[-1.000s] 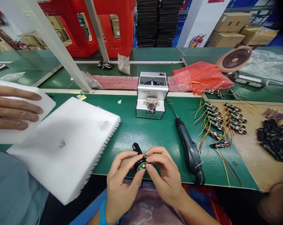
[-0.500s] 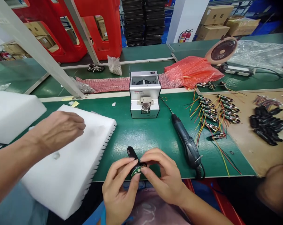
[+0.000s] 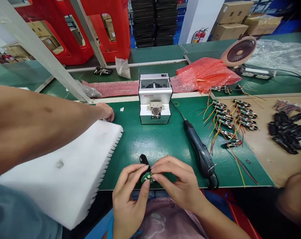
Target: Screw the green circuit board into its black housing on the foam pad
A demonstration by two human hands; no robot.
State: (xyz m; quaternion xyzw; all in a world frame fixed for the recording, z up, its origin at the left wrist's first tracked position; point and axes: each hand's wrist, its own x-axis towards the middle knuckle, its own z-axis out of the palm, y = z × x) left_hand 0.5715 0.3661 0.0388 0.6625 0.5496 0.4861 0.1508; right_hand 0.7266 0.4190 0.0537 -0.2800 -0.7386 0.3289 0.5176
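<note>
A black car charger housing (image 3: 143, 160) with a round green circuit board (image 3: 145, 177) at its near end is held over the table's front edge. My left hand (image 3: 130, 196) grips it between thumb and fingers. At the board's right rim, my right hand (image 3: 181, 184) pinches with thumb and fingertips; any small part between them is hidden. To the right lies a dark electric screwdriver (image 3: 198, 149) with its cord. Beyond my hands stands a silver screw feeder (image 3: 155, 103).
A co-worker's arm (image 3: 45, 122) reaches across a white foam block (image 3: 73, 176) at left. Circuit boards with coloured wires (image 3: 226, 124) lie at right, near black plastic parts (image 3: 287, 131). Red bubble wrap (image 3: 207, 73) and a fan (image 3: 240, 51) are behind.
The co-worker's arm has stretched forward and right over the foam. My hands stay on the charger, its board now turned more toward me, with my right fingertips at its rim.
</note>
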